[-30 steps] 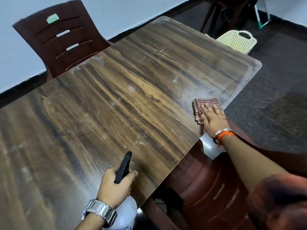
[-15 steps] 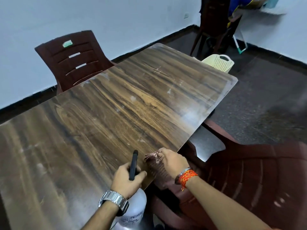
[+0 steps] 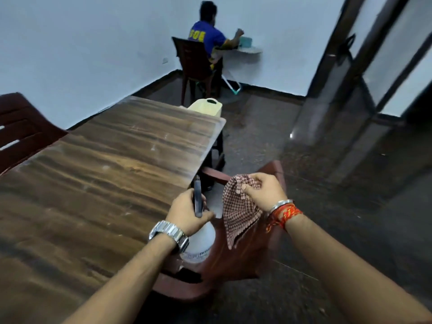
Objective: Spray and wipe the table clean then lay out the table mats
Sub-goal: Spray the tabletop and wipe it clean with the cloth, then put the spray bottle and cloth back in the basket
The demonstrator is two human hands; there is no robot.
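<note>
A long wood-grain table (image 3: 98, 183) fills the left of the view, with faint smears on its top. My left hand (image 3: 187, 212) grips the black head of a white spray bottle (image 3: 199, 242), held just off the table's right edge. My right hand (image 3: 263, 191) pinches a red-checked cloth (image 3: 238, 213), which hangs down in the air to the right of the bottle, above a chair. No table mats show.
A brown plastic chair (image 3: 233, 260) stands right of the table, below my hands. Another brown chair (image 3: 21, 129) is at the left. A cream basket (image 3: 207, 106) sits past the table's far end. A person sits at a small wall shelf (image 3: 245, 50) in the far corner.
My right hand drew the cloth along the table's edge toward me, then lifted it off into the air. My head turned right and up, bringing the far corner into view.
</note>
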